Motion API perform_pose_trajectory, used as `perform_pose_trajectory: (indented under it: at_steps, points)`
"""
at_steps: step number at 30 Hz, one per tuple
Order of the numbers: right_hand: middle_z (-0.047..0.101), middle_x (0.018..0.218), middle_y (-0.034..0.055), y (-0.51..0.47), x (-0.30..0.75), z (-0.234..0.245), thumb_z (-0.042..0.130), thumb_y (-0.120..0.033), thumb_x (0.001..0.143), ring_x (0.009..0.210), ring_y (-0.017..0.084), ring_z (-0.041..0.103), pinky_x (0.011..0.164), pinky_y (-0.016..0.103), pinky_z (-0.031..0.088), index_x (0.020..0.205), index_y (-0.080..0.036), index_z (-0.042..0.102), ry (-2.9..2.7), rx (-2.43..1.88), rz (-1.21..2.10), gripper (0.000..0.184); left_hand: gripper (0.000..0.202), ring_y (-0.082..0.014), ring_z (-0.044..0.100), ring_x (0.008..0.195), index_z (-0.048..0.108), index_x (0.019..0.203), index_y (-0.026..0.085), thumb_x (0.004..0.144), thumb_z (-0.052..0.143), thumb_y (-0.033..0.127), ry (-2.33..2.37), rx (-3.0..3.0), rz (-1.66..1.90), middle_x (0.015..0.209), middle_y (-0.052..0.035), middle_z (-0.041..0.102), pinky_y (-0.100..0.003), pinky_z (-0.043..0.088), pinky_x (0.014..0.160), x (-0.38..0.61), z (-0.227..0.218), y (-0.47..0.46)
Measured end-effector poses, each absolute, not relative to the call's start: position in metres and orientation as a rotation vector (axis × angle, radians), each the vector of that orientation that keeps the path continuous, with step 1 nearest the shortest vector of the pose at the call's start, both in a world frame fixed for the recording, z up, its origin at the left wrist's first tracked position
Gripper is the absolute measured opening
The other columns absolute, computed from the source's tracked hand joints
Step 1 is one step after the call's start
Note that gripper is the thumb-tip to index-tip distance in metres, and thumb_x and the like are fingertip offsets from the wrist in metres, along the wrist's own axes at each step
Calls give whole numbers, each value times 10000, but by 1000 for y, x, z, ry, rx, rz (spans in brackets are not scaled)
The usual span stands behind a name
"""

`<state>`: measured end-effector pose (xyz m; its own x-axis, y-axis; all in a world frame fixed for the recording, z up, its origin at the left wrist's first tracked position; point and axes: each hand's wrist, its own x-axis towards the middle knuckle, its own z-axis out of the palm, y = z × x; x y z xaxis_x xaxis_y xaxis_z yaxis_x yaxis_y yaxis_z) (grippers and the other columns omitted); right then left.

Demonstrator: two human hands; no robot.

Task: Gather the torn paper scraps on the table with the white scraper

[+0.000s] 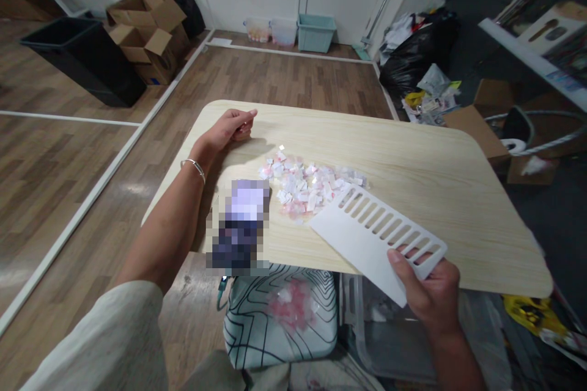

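My right hand [438, 293] grips one end of a flat white plastic panel [362, 235] with a row of long slots, thumb on top. The panel slants over the table's near edge, its far end at a loose heap of small white and pink scraps [312, 186]. My left hand [233, 125] rests at the table's far left with the fingers curled in; whatever they may hold is hidden. Beside my left forearm lies a phone-like device [247, 201], partly pixelated. The pale wood-look table [440, 177] carries all of these.
Below the near edge are a patterned white pouch [238, 330] bearing pink and white scraps, and a clear plastic bin [389, 348]. A black bin [92, 61] and cardboard boxes [151, 43] stand at left. Black bags [413, 55] and an open carton [472, 122] crowd the right.
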<state>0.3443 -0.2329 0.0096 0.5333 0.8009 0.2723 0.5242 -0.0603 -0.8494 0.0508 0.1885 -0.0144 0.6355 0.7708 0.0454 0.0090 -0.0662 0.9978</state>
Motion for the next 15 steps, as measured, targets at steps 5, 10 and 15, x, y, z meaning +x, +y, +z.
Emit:
perform_pose_trajectory:
  at_steps: [5,10,15]
  points:
    - [699,555,32,-180,384,30,968,-620,883,485,221,646,492,339,524,563,-266,734,-1483,-1628,551,531,589,-83,196,455,407,623,269,1027,790,463,704,1501,711,496,79,252,-248,220,462,50,-12,186]
    - [630,572,-21,-109,397,48,928,-618,923,508,164,558,508,306,453,594,-273,661,-1781,-1468,752,547,610,-82,202,450,403,628,270,1063,789,457,735,1473,724,472,76,276,-247,199,459,51,-13,185]
    - [537,533,-44,-81,389,44,862,-570,992,483,137,492,488,293,391,548,-274,549,-1890,-1306,801,619,654,-66,203,425,436,580,254,1078,789,490,734,1485,731,461,76,289,-253,159,456,53,-13,185]
